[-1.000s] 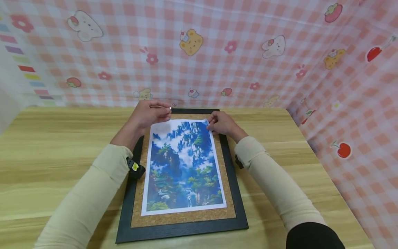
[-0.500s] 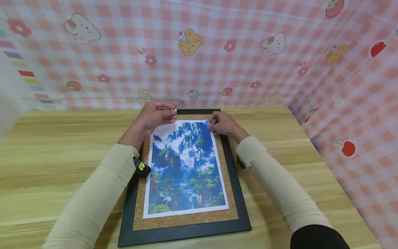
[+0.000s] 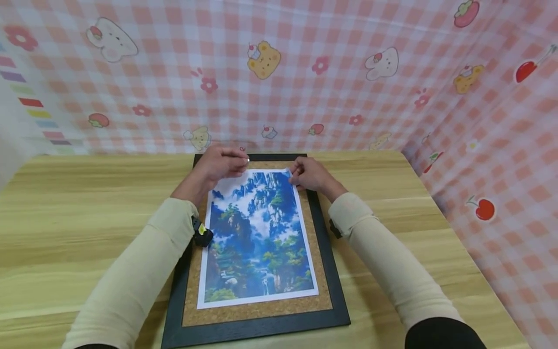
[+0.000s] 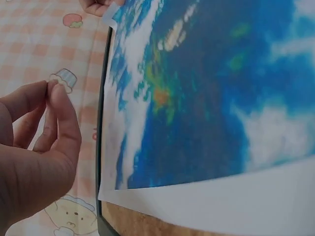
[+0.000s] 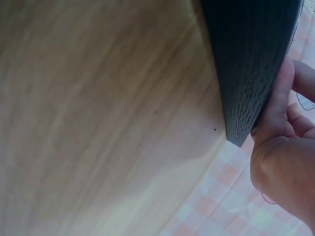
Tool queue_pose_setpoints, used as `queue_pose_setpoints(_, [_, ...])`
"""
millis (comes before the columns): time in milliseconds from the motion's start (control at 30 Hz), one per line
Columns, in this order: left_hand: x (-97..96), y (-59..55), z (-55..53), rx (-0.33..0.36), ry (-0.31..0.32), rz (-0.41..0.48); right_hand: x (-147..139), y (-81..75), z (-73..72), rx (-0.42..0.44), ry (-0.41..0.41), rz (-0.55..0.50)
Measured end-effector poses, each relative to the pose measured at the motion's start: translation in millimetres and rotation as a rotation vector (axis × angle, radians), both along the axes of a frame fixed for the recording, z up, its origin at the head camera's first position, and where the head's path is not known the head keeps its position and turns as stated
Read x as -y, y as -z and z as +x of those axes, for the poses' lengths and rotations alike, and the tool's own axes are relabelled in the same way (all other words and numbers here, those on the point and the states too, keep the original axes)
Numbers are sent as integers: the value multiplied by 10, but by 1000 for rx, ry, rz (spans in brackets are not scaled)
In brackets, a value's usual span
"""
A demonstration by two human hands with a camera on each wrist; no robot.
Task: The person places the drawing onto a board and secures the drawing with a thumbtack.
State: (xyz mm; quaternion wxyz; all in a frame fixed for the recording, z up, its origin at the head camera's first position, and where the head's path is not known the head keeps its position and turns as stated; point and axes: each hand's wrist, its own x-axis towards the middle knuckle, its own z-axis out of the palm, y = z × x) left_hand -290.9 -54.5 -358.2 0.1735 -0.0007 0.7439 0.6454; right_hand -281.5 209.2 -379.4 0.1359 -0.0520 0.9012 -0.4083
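A printed landscape picture (image 3: pixel 261 232) with a white border lies on a cork board (image 3: pixel 257 317) in a black frame (image 3: pixel 261 330). My left hand (image 3: pixel 222 164), over the sheet's top left, pinches a tiny white shiny thing (image 3: pixel 248 160) between thumb and forefinger; its kind is too small to tell. In the left wrist view those fingertips (image 4: pixel 54 86) meet and hide it. At the top right, my right hand (image 3: pixel 308 173) pinches the picture's corner, which bends up between the fingers. The right wrist view has this hand (image 5: pixel 283 132) beside the black frame's edge.
The frame lies on a wood-grain table (image 3: pixel 87 218). Pink checked cloth (image 3: pixel 174 72) with cartoon prints hangs right behind the table, and more of it runs along the right side. A black wrist camera (image 3: pixel 202 235) on the left forearm hangs over the frame's left side.
My left hand has moved right along the top of the sheet with the tiny white thing, then dipped slightly. My right hand keeps its place at the corner.
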Motion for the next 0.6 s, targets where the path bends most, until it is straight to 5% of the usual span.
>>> queue_pose_setpoints(200, [4, 75, -37, -14, 39, -195, -6, 23, -19, 12, -6, -8])
queue_pose_setpoints(600, [-78, 132, -120, 12, 26, -235, -13, 7, -20, 13, 0, -7])
